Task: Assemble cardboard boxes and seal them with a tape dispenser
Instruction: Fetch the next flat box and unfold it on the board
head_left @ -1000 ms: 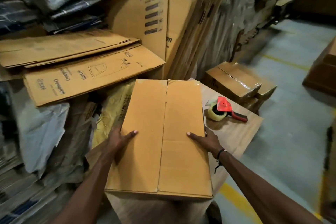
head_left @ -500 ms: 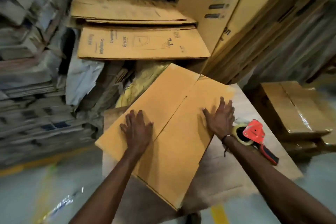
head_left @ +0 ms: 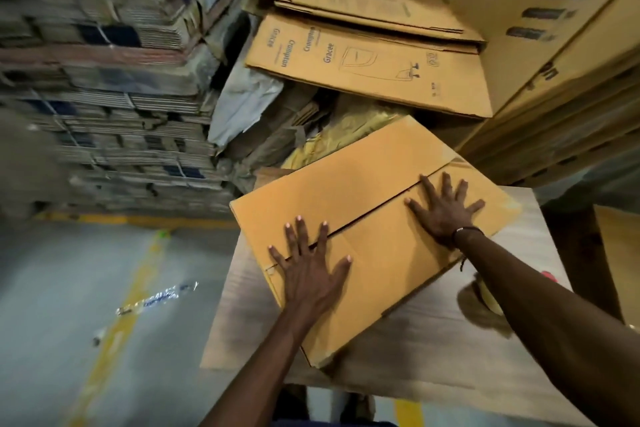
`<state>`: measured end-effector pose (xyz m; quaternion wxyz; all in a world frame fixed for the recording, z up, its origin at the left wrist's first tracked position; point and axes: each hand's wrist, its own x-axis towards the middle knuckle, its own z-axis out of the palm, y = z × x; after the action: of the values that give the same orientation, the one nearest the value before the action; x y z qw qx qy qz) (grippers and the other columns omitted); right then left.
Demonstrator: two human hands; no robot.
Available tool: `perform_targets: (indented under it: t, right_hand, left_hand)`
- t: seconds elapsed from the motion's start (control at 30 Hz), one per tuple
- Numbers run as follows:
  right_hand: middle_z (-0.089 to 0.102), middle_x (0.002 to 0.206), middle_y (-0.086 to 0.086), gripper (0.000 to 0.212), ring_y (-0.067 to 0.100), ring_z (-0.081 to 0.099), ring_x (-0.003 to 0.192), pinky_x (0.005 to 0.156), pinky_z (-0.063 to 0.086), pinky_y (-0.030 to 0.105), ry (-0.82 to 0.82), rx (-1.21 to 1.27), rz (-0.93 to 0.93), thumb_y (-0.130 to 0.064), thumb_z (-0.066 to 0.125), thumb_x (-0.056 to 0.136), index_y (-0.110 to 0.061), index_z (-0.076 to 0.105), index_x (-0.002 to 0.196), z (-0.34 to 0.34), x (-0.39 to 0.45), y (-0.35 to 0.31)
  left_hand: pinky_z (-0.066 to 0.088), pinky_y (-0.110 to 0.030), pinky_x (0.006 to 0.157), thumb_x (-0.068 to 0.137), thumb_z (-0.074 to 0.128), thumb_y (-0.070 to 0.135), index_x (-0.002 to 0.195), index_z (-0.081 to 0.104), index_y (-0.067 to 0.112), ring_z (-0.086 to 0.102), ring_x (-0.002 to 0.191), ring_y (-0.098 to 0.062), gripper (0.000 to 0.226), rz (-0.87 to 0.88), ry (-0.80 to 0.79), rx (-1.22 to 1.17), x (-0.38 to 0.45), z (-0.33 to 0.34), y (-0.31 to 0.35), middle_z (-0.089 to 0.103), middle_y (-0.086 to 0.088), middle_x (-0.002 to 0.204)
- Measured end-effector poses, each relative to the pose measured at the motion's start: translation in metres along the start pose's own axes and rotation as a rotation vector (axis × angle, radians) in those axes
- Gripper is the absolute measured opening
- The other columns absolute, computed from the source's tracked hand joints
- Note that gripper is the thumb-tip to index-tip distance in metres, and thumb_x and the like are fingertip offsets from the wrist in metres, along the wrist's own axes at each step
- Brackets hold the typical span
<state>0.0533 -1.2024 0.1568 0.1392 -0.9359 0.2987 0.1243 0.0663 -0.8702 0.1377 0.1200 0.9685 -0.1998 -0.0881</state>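
Observation:
A plain brown cardboard box (head_left: 367, 184) lies on the worktop (head_left: 433, 350), its two top flaps closed and meeting in a seam that runs diagonally. My left hand (head_left: 311, 270) presses flat on the near end of the seam, fingers spread. My right hand (head_left: 441, 210) lies flat with spread fingers on the far end of the seam. The tape dispenser (head_left: 488, 295) sits on the worktop to the right, mostly hidden behind my right forearm; only its tape roll and a bit of red show.
Flattened printed cartons (head_left: 367, 69) are stacked behind the box, and tall cartons (head_left: 554, 45) lean at the right. Bundled flat cardboard (head_left: 104, 80) is piled at the left. Grey floor with a yellow line (head_left: 128, 305) and a plastic scrap (head_left: 156, 298) lies lower left.
The box has turned further on the worktop as the view swung left. Both hands went from its sides onto the top flaps and now press flat along the seam.

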Motion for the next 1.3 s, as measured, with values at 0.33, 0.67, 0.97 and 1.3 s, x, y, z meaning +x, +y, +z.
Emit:
perform_targets:
  t: [0.33, 0.67, 0.97, 1.3]
  right_hand:
    - [-0.011, 0.170, 0.026, 0.094, 0.062, -0.011, 0.150, 0.111, -0.001, 0.084, 0.084, 0.066, 0.263, -0.088, 0.022, 0.089, -0.037, 0.001, 0.165, 0.051, -0.091, -0.052]
    - [-0.006, 0.174, 0.007, 0.088, 0.051, 0.009, 0.154, 0.113, 0.014, 0.082, 0.151, 0.079, 0.131, -0.097, 0.017, 0.082, -0.055, 0.008, 0.159, 0.023, -0.066, 0.028]
    - [-0.016, 0.173, 0.004, 0.092, 0.050, 0.003, 0.155, 0.115, 0.013, 0.078, 0.123, 0.180, 0.222, -0.094, 0.018, 0.081, -0.053, -0.002, 0.161, 0.038, -0.120, 0.038]
    - [0.034, 0.165, 0.011, 0.076, 0.040, 0.036, 0.147, 0.116, 0.033, 0.063, 0.310, 0.398, 0.297, -0.080, 0.034, 0.096, -0.035, 0.035, 0.157, 0.005, -0.159, 0.106]
  left_hand:
    - [-0.004, -0.073, 0.118, 0.099, 0.022, 0.080, 0.157, -0.010, 0.058, -0.026, 0.156, -0.022, 0.070, 0.355, -0.078, 0.097, 0.051, -0.051, -0.102, -0.030, 0.009, 0.168]
    - [0.006, -0.072, 0.120, 0.093, 0.017, 0.085, 0.159, -0.008, 0.054, -0.023, 0.155, -0.037, 0.077, 0.027, 0.009, 0.007, 0.047, -0.046, -0.109, -0.024, -0.003, 0.170]
    - [-0.005, -0.072, 0.118, 0.092, 0.015, 0.087, 0.161, -0.003, 0.050, -0.020, 0.156, -0.036, 0.081, 0.176, -0.011, 0.054, 0.068, -0.048, -0.108, -0.019, -0.005, 0.171]
    - [0.024, -0.051, 0.120, 0.095, 0.055, 0.050, 0.150, 0.038, 0.023, 0.036, 0.142, -0.025, 0.064, 0.463, 0.022, -0.234, 0.033, -0.046, 0.061, 0.038, -0.005, 0.153]
